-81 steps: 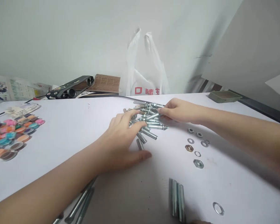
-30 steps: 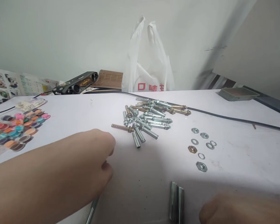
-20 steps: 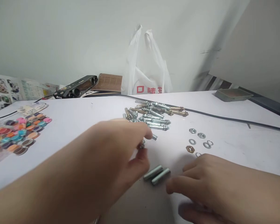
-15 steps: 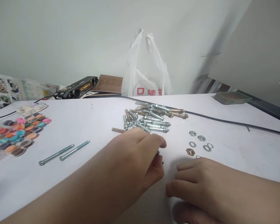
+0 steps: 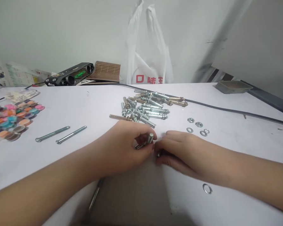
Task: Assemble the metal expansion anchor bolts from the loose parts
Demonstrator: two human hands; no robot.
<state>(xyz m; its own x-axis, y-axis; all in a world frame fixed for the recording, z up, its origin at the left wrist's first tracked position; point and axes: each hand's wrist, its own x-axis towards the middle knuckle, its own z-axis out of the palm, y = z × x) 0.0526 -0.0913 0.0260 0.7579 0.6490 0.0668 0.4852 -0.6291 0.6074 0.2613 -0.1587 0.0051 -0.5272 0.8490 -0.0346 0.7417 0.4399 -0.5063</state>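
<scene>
My left hand (image 5: 122, 147) is closed around a silvery expansion bolt (image 5: 150, 138), with one round end sticking up between thumb and fingers. Close against it, my right hand (image 5: 179, 150) pinches a small shiny metal piece (image 5: 158, 154), mostly hidden by the fingers. Behind the hands lies a pile of silver and brass-coloured expansion bolts (image 5: 153, 108). Hex nuts (image 5: 199, 124) and flat washers (image 5: 190, 130) rest beyond my right wrist. A single ring washer (image 5: 207, 188) lies on the near side of my right forearm.
Two bare bolts (image 5: 71, 135) lie at the left, and another bolt (image 5: 95, 196) shows below my left forearm. Colourful round discs (image 5: 16, 119) cover the far left. A black cable (image 5: 217, 109) crosses the back, near a plastic bag (image 5: 147, 59) and a shallow box (image 5: 234, 87).
My right hand has moved left and away from me, up to my left hand, and its fingers have closed. The bolt in my left hand shows more. The view has tilted down.
</scene>
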